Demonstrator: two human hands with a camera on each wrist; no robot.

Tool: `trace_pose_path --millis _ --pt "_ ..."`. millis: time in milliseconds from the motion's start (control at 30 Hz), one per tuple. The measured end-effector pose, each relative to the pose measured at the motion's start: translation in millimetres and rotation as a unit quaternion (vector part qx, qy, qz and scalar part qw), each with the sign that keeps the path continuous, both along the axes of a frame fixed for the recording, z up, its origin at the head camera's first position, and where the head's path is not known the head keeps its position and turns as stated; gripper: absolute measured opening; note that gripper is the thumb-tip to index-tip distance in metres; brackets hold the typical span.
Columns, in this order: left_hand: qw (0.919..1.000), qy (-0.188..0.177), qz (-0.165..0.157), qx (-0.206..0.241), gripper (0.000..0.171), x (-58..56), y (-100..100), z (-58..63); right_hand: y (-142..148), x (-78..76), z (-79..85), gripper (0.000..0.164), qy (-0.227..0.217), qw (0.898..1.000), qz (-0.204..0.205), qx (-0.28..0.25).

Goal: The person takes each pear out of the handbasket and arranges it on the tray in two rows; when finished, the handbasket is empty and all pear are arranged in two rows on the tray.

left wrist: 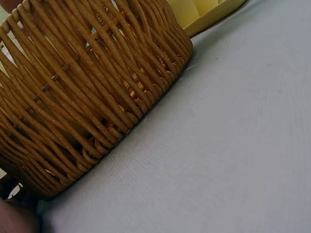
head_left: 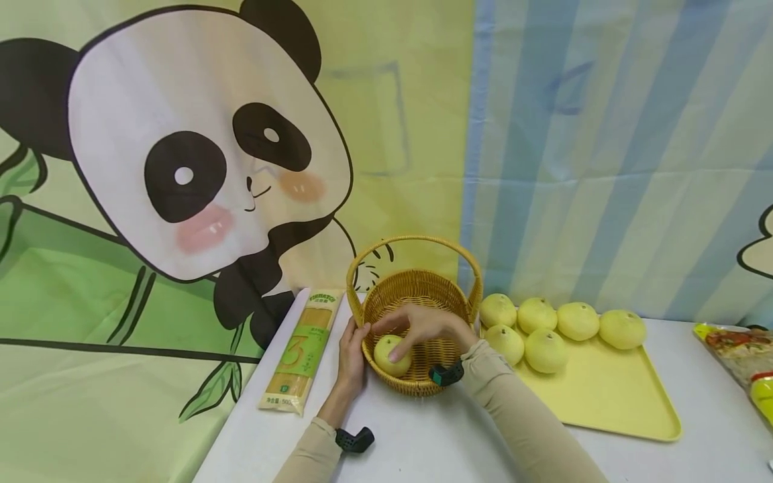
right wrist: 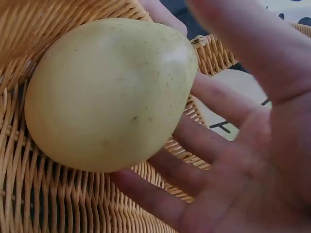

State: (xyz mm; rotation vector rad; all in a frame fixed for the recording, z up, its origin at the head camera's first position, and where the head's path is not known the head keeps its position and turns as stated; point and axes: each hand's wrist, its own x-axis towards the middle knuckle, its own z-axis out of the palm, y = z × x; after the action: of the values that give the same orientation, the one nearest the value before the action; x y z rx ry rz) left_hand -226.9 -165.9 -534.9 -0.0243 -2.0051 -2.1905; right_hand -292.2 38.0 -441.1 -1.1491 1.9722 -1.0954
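A round wicker basket (head_left: pixel 417 282) with a tall hoop handle stands on the table. Inside, at its left, sits a smooth pale yellow-green fruit (right wrist: pixel 112 97) with a short stem. My right hand (head_left: pixel 423 325) reaches into the basket over this fruit. In the right wrist view its fingers (right wrist: pixel 204 136) lie spread along the fruit's side, the thumb standing apart from it. My left hand (head_left: pixel 351 355) holds the basket's left side at the rim; the left wrist view shows mostly the woven wall (left wrist: pixel 97 82), with little of that hand.
A yellow tray (head_left: pixel 610 396) on the right bears several similar fruits (head_left: pixel 546 350) along its back and left. Left of the basket lies a packet of noodles (head_left: pixel 304 352). A colourful food bag (head_left: pixel 739 362) lies at the far right. A printed panda curtain (head_left: pixel 410 134) hangs behind.
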Motion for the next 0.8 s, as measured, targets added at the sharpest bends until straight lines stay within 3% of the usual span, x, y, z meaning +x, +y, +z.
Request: trace_pose_path --millis 200,367,600,800 --pt "1.0 0.0 -0.002 0.0 0.047 0.4 0.4 -0.7 -7.5 1.6 -2.8 0.071 0.029 0.997 -0.002 0.066" --pt "1.0 -0.004 0.0 -0.001 0.047 0.4 0.3 -1.5 -10.0 2.5 -4.7 0.069 0.018 0.996 -0.014 0.085" --pt "0.9999 -0.001 0.008 -0.007 0.048 -0.9 1.6 -3.3 -4.0 6.8 -3.9 0.066 0.021 0.997 -0.032 0.066" --pt "0.9999 -0.001 0.009 -0.007 0.051 -0.6 0.7 -3.0 12.8 13.6 9.4 0.064 0.006 0.998 -0.059 0.019"
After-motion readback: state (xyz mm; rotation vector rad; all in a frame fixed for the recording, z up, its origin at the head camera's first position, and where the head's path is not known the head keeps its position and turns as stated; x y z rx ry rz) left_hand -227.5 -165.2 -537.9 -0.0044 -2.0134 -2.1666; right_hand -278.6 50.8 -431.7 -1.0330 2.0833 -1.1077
